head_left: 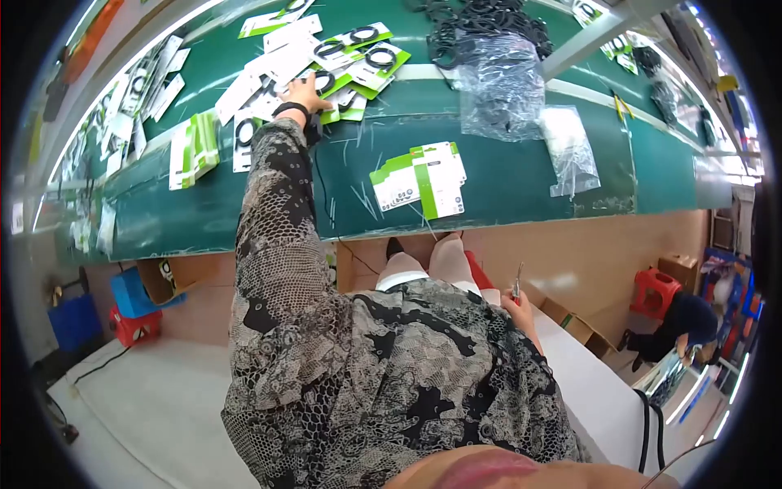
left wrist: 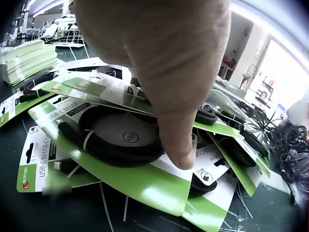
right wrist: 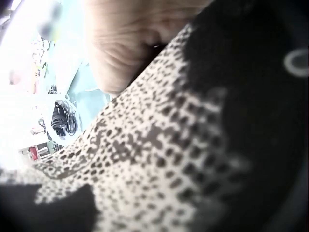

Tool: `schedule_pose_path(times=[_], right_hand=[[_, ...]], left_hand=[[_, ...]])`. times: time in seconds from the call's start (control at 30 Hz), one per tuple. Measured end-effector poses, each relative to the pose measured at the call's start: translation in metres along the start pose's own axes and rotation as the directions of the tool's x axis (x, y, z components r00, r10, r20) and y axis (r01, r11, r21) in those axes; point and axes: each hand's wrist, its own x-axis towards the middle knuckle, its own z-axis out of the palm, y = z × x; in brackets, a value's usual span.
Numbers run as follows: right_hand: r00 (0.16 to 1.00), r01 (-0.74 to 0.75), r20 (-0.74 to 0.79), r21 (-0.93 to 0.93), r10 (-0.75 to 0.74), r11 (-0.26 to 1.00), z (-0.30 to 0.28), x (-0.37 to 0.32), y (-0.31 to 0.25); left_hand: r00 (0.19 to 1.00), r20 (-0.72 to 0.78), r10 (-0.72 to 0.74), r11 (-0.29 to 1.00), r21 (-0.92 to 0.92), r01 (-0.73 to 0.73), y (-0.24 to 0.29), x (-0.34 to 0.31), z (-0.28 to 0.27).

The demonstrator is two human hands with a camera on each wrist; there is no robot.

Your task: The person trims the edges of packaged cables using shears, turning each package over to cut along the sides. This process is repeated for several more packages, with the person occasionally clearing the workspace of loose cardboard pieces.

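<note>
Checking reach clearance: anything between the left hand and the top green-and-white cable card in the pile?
Nothing visible. The left hand touches it: a fingertip presses the green-and-white card with the coiled black cable. The right hand holds a thin tool by the lap.

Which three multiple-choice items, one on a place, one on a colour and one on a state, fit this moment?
1. Where is the left hand?
A. on the pile of cable cards
B. in the lap
C. on a keyboard

2. What colour is the table?
A. red
B. green
C. grey

3. What is the right hand doing?
A. lying flat on the table
B. holding a card
C. gripping a small tool

Key:
1 A, its fingers rest on the cards.
2 B, the bare top is green.
3 C, its fingers curl round the tool, off the table.
</note>
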Motion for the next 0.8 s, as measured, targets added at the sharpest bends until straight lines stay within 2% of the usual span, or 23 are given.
schedule_pose_path(times=[0.07, 0.1, 0.17, 0.2, 0.23, 0.27, 0.3, 0.33, 0.37, 0.4, 0.43, 0.47, 0.5, 0.57, 0.63, 0.67, 0.7, 0.8], right_hand=[[0.999, -0.024, -0.032, 0.025, 0.024, 0.999, -0.005, -0.008, 0.002], [1.0, -0.003, -0.025, -0.028, 0.002, 1.0, -0.005, -0.006, 0.003], [0.999, 0.049, 0.008, -0.132, -0.049, 0.99, 0.0, 0.005, 0.0], [0.999, 0.051, 0.02, -0.133, -0.049, 0.99, 0.006, 0.006, -0.019], [0.993, 0.11, 0.059, -0.257, -0.098, 0.96, 0.012, 0.008, -0.04], [0.985, 0.169, 0.104, -0.377, -0.14, 0.91, 0.02, 0.008, -0.064], [0.96, 0.259, 0.185, -0.312, -0.209, 0.914, 0.028, 0.011, -0.083], [0.925, 0.338, 0.262, -0.239, -0.275, 0.91, 0.038, 0.013, -0.101], [0.89, 0.405, 0.322, -0.235, -0.323, 0.883, 0.049, 0.013, -0.12], [0.849, 0.467, 0.385, -0.227, -0.362, 0.855, 0.06, 0.012, -0.136], [0.787, 0.553, 0.445, -0.202, -0.428, 0.808, 0.071, 0.013, -0.148], [0.717, 0.631, 0.498, -0.167, -0.487, 0.758, 0.082, 0.01, -0.159], [0.705, 0.666, 0.482, -0.198, -0.52, 0.719, 0.094, -0.003, -0.179], [0.687, 0.702, 0.472, -0.234, -0.552, 0.673, 0.112, -0.018, -0.202], [0.584, 0.811, 0.461, -0.318, -0.668, 0.49, 0.124, -0.024, -0.208], [0.526, 0.847, 0.463, -0.358, -0.713, 0.392, 0.126, -0.027, -0.205], [0.531, 0.845, 0.477, -0.359, -0.7, 0.396, 0.128, -0.028, -0.2], [0.423, 0.869, 0.482, -0.456, -0.768, 0.192, 0.135, -0.028, -0.192]], left_hand=[[0.994, 0.097, -0.04, 0.999, 0.005, 0.04, 0.001, -0.006, -0.006], [0.994, 0.103, -0.043, 0.999, 0.009, 0.043, 0.003, -0.018, -0.014], [1.0, 0.0, 0.023, 0.997, 0.075, -0.023, 0.006, -0.053, -0.029], [0.997, -0.051, 0.058, 0.993, 0.11, -0.052, 0.005, -0.069, -0.034], [0.998, -0.05, 0.048, 0.993, 0.115, -0.042, 0.001, -0.082, -0.032], [0.997, -0.051, 0.061, 0.984, -0.162, -0.069, -0.003, -0.097, -0.024], [0.996, -0.054, 0.068, 0.9, -0.428, -0.084, -0.007, -0.116, -0.016], [0.998, -0.039, 0.051, 0.901, -0.43, -0.063, -0.001, -0.152, -0.027], [0.951, 0.221, 0.217, 0.37, -0.92, 0.129, 0.007, -0.194, -0.037], [0.836, 0.267, 0.48, -0.313, -0.838, 0.448, 0.019, -0.235, -0.05], [0.84, 0.286, 0.462, -0.326, -0.826, 0.46, 0.032, -0.267, -0.058], [0.85, 0.205, 0.485, -0.483, -0.747, 0.456, 0.046, -0.295, -0.066], [0.862, 0.121, 0.493, -0.624, -0.641, 0.447, 0.058, -0.321, -0.068], [0.887, 0.117, 0.446, -0.682, -0.598, 0.421, 0.076, -0.359, -0.069], [0.928, 0.087, 0.362, -0.768, -0.536, 0.35, 0.086, -0.384, -0.072], [0.931, 0.096, 0.353, -0.775, -0.527, 0.348, 0.089, -0.395, -0.073], [0.937, 0.108, 0.331, -0.768, -0.547, 0.334, 0.092, -0.407, -0.075], [0.951, 0.114, 0.288, -0.748, -0.593, 0.297, 0.092, -0.423, -0.072]])
